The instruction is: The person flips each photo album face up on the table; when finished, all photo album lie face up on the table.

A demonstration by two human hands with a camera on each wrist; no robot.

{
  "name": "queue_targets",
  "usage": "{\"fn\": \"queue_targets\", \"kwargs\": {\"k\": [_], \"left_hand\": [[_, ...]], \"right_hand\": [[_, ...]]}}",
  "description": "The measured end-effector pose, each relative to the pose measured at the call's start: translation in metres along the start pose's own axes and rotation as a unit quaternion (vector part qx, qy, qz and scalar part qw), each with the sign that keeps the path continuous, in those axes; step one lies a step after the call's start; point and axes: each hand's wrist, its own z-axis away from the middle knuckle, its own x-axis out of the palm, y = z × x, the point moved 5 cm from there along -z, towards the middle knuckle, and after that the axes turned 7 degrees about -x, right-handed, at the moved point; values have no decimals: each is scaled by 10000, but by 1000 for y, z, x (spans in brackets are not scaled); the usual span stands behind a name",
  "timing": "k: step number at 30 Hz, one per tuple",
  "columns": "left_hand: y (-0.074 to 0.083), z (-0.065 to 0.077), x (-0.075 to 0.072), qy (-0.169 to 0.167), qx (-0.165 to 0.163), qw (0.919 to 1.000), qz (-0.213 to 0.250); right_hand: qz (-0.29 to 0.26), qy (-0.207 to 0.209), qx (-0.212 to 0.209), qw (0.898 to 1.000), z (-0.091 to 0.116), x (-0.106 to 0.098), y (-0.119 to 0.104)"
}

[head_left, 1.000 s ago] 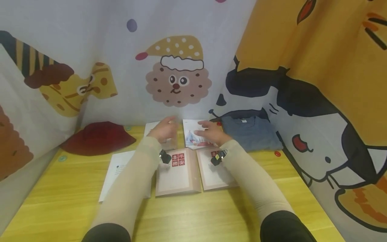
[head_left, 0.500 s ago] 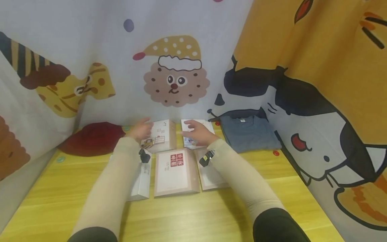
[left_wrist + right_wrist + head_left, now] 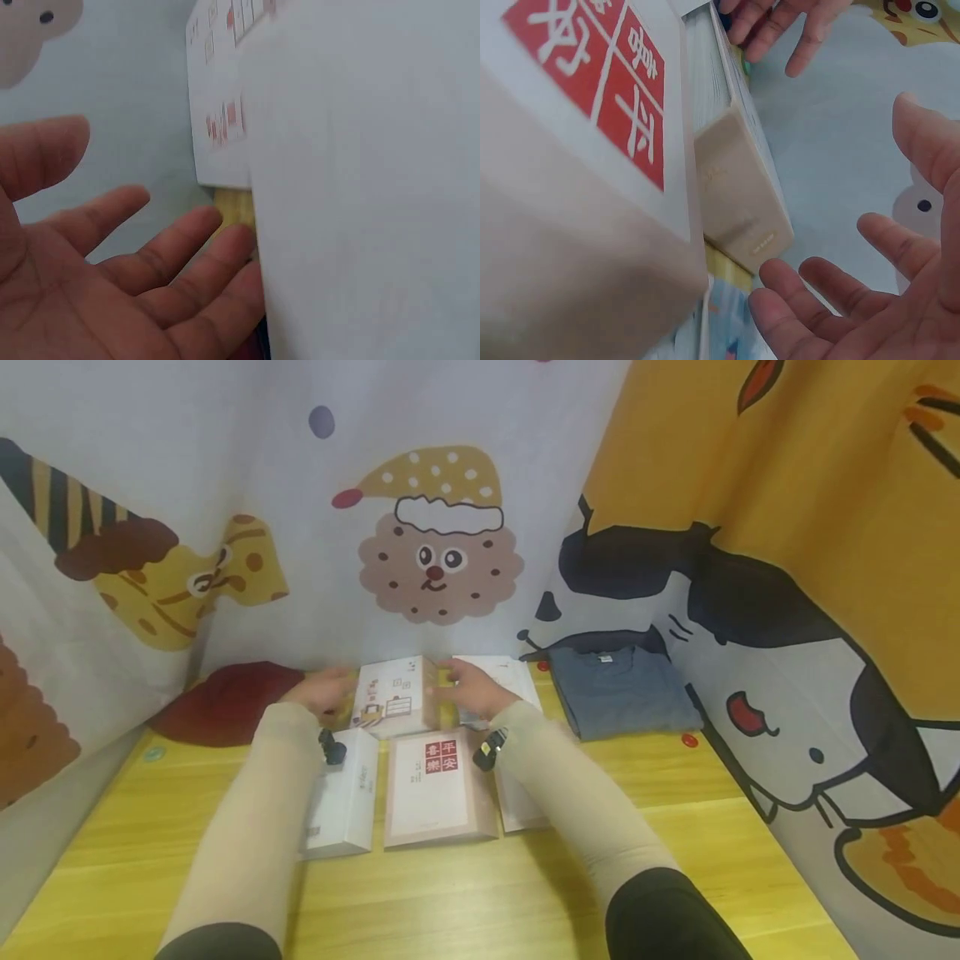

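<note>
A thick book (image 3: pixel 396 689) with small red and yellow drawings on its white cover lies in the back row, its beige spine (image 3: pixel 742 195) facing right. Left of it is my left hand (image 3: pixel 321 691), fingers spread and palm turned toward the books in the left wrist view. My right hand (image 3: pixel 480 687) is at its right side, over the left part of another white book (image 3: pixel 517 677). In the right wrist view the right fingers (image 3: pixel 832 285) are loosely bent beside the spine, holding nothing.
In front lie a white book (image 3: pixel 348 802), a beige-edged book with red characters (image 3: pixel 431 802), and a similar book (image 3: pixel 517 793) partly under my right forearm. A dark red hat (image 3: pixel 225 706) sits at left, a folded blue-grey shirt (image 3: pixel 622 693) at right. A printed curtain (image 3: pixel 442 635) hangs behind.
My left hand has moved left off the back-left book, uncovering its drawings. The right hand has shifted left from over the back-right book toward the spine of the back-left one.
</note>
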Motion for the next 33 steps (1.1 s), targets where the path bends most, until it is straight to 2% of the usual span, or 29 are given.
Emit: {"fn": "queue_targets", "kwargs": {"k": [2, 5, 11, 14, 20, 28, 33], "left_hand": [[-5, 1, -1, -97, -87, 9997, 197], [-9, 6, 2, -266, -353, 9958, 799], [-7, 20, 7, -555, -652, 9891, 1202], [-5, 21, 9, -718, -672, 9878, 1205], [-8, 3, 8, -1071, -472, 9889, 910], [-15, -15, 9, -1233, -442, 9837, 1231], [-9, -2, 12, -1293, -315, 9847, 1125]], "right_hand": [[60, -80, -4, 10000, -3, 3, -2], [65, -204, 102, 9997, -5, 8, -4], [186, -373, 159, 9990, -10, 19, -6], [256, -392, 137, 9988, -12, 24, -5], [161, -495, 124, 9986, -15, 32, -4], [268, -630, 143, 9975, -16, 37, -6], [316, -569, 214, 9976, -16, 38, -6]]}}
